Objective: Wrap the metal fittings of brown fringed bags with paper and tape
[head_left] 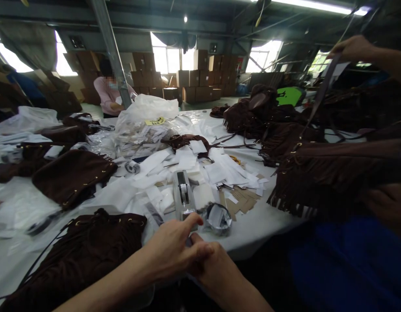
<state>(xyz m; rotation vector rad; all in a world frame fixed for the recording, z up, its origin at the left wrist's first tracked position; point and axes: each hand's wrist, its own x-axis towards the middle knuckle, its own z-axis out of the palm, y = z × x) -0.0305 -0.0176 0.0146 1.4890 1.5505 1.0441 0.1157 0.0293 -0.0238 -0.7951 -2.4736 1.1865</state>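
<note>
My left hand (173,242) and my right hand (211,262) meet at the front edge of the table, fingers curled in against each other. What they pinch, if anything, is hidden between them. Just beyond stands a grey tape dispenser (183,195), its near end close to my left fingertips. To its right lies a shiny roll of tape (219,219). A dark brown fringed bag (99,242) with gold eyelets and a drawstring lies beside my left forearm.
White paper slips (226,167) and brown cards (242,199) litter the table. More brown bags (73,175) and plastic lie left. At right, a co-worker's raised hand (354,47) holds a strap above a fringed bag (330,173). A metal post (111,47) rises behind, near another person.
</note>
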